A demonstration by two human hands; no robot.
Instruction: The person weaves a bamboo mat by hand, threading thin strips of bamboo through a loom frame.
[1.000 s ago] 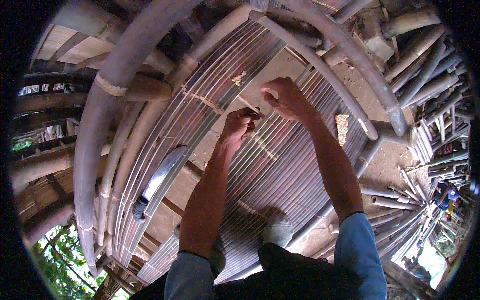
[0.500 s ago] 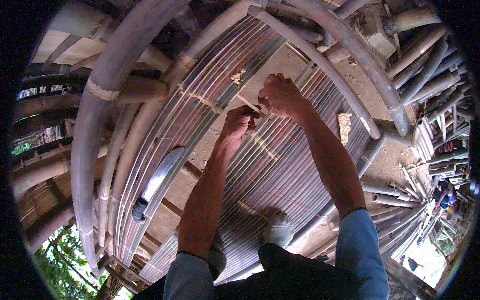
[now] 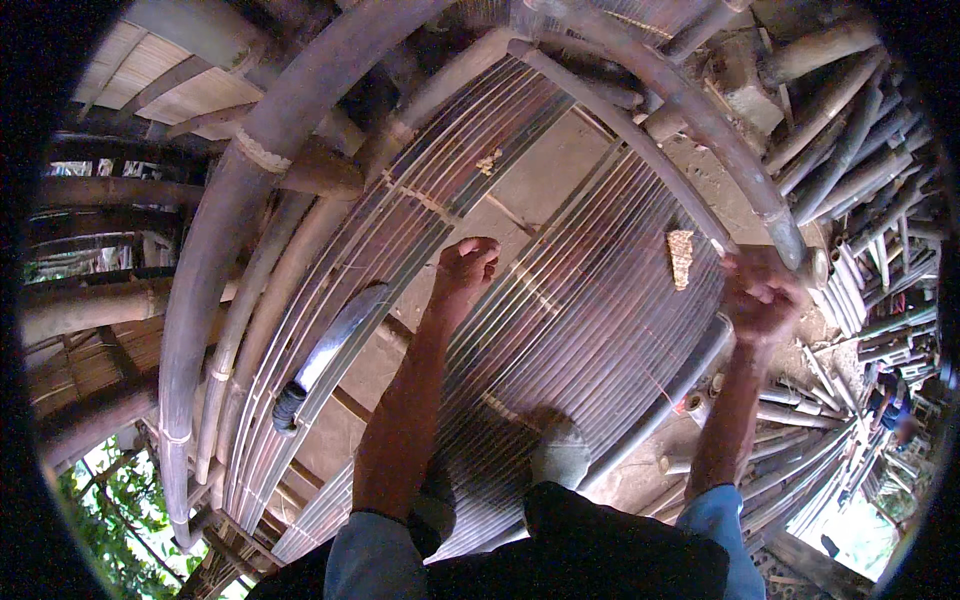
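Observation:
My left hand [image 3: 468,268] is closed, fingers curled, over the gap beside the bamboo slats [image 3: 590,290]; whatever it pinches is hidden. Far to the right, my right hand [image 3: 764,298] is by the corner of the bamboo frame, slightly blurred, its fingers curled in. I cannot make out anything in it. The slats run lengthwise with gaps among them, joined by pale cross strips [image 3: 535,287]. To the left, a large knife [image 3: 340,335] with a black-wrapped handle lies along the slats. A pale, knobbly wedge-shaped piece [image 3: 680,260] rests on the slats near my right hand.
A small pale cluster [image 3: 489,160] sits on the far left slats. Thick bamboo poles [image 3: 215,240] curve along the left, and another pole [image 3: 690,110] bounds the far right. Stacked bamboo [image 3: 870,170] crowds the right side. A person [image 3: 890,405] is in the right background.
My right hand has swung away from my left hand, out to the right and nearer to me. My left hand has dropped slightly nearer and stays curled. The view has shifted a little.

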